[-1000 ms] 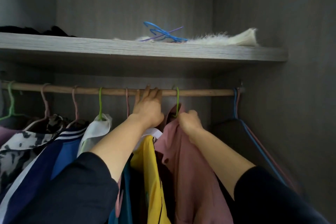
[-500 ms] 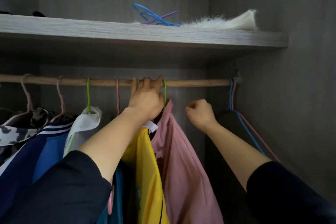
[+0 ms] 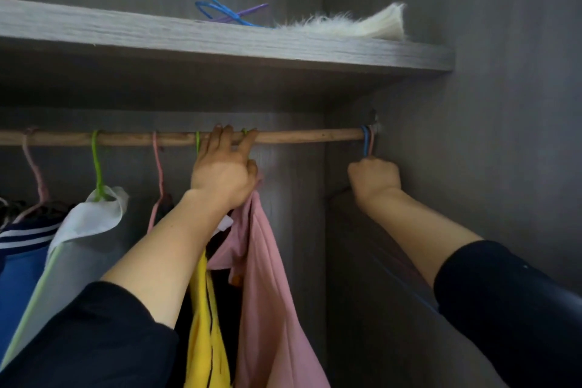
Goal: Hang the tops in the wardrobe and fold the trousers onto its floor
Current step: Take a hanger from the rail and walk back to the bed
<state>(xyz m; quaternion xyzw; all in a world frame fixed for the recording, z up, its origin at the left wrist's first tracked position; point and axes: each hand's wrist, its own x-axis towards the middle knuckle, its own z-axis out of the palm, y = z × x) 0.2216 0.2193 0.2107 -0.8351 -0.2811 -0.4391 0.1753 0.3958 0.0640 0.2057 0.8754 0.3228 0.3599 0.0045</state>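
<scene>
Pink top (image 3: 267, 277), collar hidden behind left hand (image 3: 223, 173) gripping rod (image 3: 315, 135)

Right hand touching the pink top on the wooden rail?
No, the right hand grips the blue and pink hangers at the wooden rail's end, apart from the pink top.

Left hand (image 3: 223, 176) grips the rail (image 3: 299, 136); right hand (image 3: 374, 181) grips a blue hanger (image 3: 365, 143).

Tops (image 3: 271, 277) hang from rail (image 3: 308, 136) under shelf (image 3: 220, 41)
</scene>
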